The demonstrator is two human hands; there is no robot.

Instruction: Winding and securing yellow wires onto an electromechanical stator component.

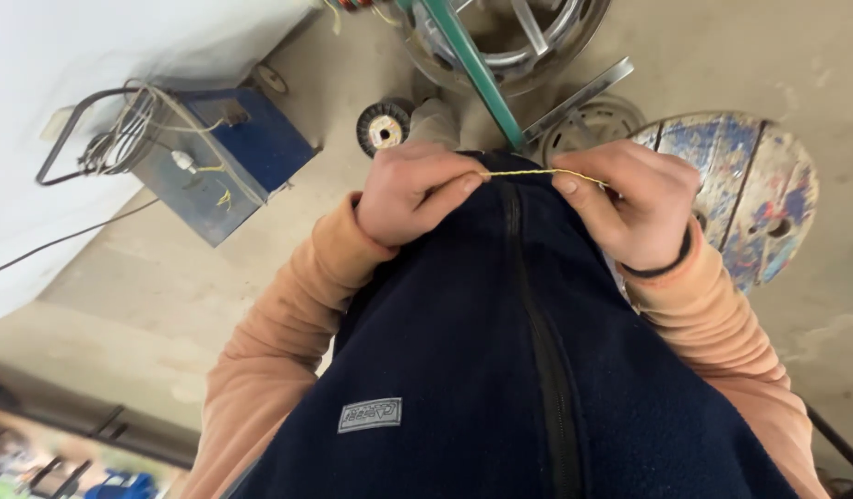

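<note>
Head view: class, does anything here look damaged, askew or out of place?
The round wooden disc by the right hand has patchy, worn blue paint. Loose cables lie tangled on the blue box.

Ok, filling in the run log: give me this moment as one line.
left hand: pinches yellow wire | right hand: pinches other end | wire: taut, over navy fleece vest | nearby: blue machine
</note>
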